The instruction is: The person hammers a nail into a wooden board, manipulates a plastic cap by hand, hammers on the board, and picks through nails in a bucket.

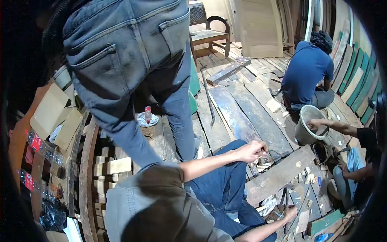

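curling left hand [252, 151], wood scraps [264, 166] near its fingers

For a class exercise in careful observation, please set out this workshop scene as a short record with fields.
Left hand: fingers curled, forearm across a denim-clad leg; contents unclear
Right hand: low, near a pale wood piece; grip unclear
Floor: wooden planks, scraps scattered
Bucket: another person's hand reaches in
Other people: someone standing in grey trousers; a blue-shirted person low down; the one at the bucket
Bottles: two with red labels, left side
Furniture: wooden armchair, background
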A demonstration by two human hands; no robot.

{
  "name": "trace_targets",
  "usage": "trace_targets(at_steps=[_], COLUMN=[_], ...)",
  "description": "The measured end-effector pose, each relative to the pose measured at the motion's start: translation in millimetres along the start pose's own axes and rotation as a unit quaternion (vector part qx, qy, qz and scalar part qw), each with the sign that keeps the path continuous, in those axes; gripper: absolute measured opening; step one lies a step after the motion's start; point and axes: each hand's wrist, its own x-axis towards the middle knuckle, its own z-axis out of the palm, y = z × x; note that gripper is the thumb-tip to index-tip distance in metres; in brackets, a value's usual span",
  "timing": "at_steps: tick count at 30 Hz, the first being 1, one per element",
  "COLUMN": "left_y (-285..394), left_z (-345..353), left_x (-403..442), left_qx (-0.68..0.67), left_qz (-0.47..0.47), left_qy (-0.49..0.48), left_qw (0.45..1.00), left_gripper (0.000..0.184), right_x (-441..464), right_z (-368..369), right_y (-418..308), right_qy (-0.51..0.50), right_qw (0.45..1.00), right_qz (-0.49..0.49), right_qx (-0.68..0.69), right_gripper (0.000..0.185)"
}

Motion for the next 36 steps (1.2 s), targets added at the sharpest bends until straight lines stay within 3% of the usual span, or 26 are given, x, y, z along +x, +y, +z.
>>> trace_targets(at_steps=[2, 6, 7, 8, 9, 10, 11, 12, 13, 14, 16, 17, 19, 21, 23, 24, 25, 26, 28, 30, 32, 34, 36], left_y=[-0.9, 13.0, 13.6, -19.0, -19.7, 7.9, 1.5, 20.7, -12.9, -15.9, -20.1, -30.6, -47.2, -64.0, -87.9, -92.8, -99.1, -104.4, -114.4, -127.5, -122.4, -128.0, -130.1], left_z=[-3.7, -22.4, -23.5, -12.0, -14.5, -22.5, -18.4, -20.9, -7.0, 0.2, 18.5, 33.5, 68.7, 104.9, 143.4, 155.4, 166.3, 175.5, 189.7, 202.8, 202.3, 208.1, 213.4], left_x=[-4.6, -13.2, -14.7, -12.5, -15.6, -18.4, -18.1, -15.8, -18.5, -16.9, -16.3, -14.8, -9.7, -5.5, -2.8, 1.2, 4.0, 7.2, 11.7, 14.6, 18.8, 18.3, 14.0], left_qx=[0.0, 0.004, -0.005, -0.004, -0.01, -0.023, -0.046, 0.0, -0.042, -0.028, -0.038, -0.015, -0.014, 0.016, 0.028, 0.023, 0.021, 0.02, 0.03, 0.049, 0.036, 0.043, 0.068], left_qz=[0.018, -0.005, -0.043, 0.056, 0.047, -0.048, -0.026, -0.101, -0.104, -0.044, -0.107, -0.085, -0.056, -0.065, -0.035, -0.087, -0.052, -0.018, -0.021, -0.013, -0.037, 0.014, 0.001], left_qy=[0.014, 0.005, 0.006, 0.054, 0.04, 0.019, 0.024, 0.009, 0.015, 0.033, 0.015, 0.006, -0.002, -0.036, -0.046, -0.082, -0.065, -0.048, -0.054, -0.058, -0.086, -0.063, -0.09], left_qw=[1.0, 1.0, 0.999, 0.997, 0.998, 0.998, 0.998, 0.995, 0.994, 0.998, 0.993, 0.996, 0.998, 0.997, 0.998, 0.993, 0.996, 0.998, 0.998, 0.997, 0.995, 0.997, 0.994], left_gripper=[0.011, 0.013, 0.014, 0.016, 0.018, 0.018, 0.018, 0.018, 0.019, 0.019, 0.018, 0.018, 0.016, 0.015, 0.017, 0.015, 0.015, 0.015, 0.01, 0.01, 0.011, 0.01, 0.01], right_x=[2.1, -14.3, 1.8, 1.1, -1.2, -5.2, -0.7, -29.9, -10.7, -14.4, -14.7, -13.1, -24.6, -34.7, -42.6, -43.1, -60.6, -70.6, -77.9, -102.0, -120.0, -135.3, -145.6], right_z=[8.9, -23.5, 7.5, -0.4, 5.1, 7.7, 12.1, -30.1, -4.0, -4.3, 5.7, -3.5, -18.4, -46.8, -56.5, -61.3, -84.4, -93.0, -71.0, -53.2, -37.6, -38.5, -57.6], right_y=[3.1, -20.5, 1.4, -4.3, -0.4, 5.5, 11.0, -19.9, -1.2, -6.1, -4.8, -14.8, -25.4, -32.2, -29.8, -33.7, -50.0, -66.7, -80.5, -96.4, -100.2, -102.6, -106.7], right_qy=[0.029, -0.022, 0.036, -0.013, 0.043, 0.049, 0.028, 0.004, -0.013, 0.003, 0.084, 0.018, 0.086, 0.101, 0.109, 0.112, 0.069, 0.071, 0.029, 0.084, 0.098, 0.087, 0.092], right_qw=[1.0, 0.999, 0.999, 0.999, 0.999, 0.998, 0.999, 0.997, 1.0, 0.999, 0.99, 0.995, 0.983, 0.98, 0.935, 0.902, 0.821, 0.784, 0.871, 0.842, 0.836, 0.833, 0.851], right_qz=[-0.001, 0.041, 0.007, 0.044, -0.002, 0.015, 0.029, 0.074, 0.02, 0.032, -0.02, 0.028, 0.064, 0.033, 0.047, 0.049, 0.047, 0.033, -0.001, 0.095, 0.131, 0.131, 0.127], right_qx=[-0.009, 0.016, -0.012, 0.03, 0.008, 0.022, -0.031, 0.014, 0.011, 0.016, 0.109, 0.097, 0.148, 0.169, 0.334, 0.413, 0.564, 0.616, 0.491, 0.524, 0.524, 0.53, 0.501], right_gripper=[0.046, 0.04, 0.042, 0.045, 0.044, 0.048, 0.048, 0.048, 0.048, 0.047, 0.049, 0.054, 0.052, 0.043, 0.038, 0.035, 0.03, 0.03, 0.032, 0.032, 0.035, 0.044, 0.047])
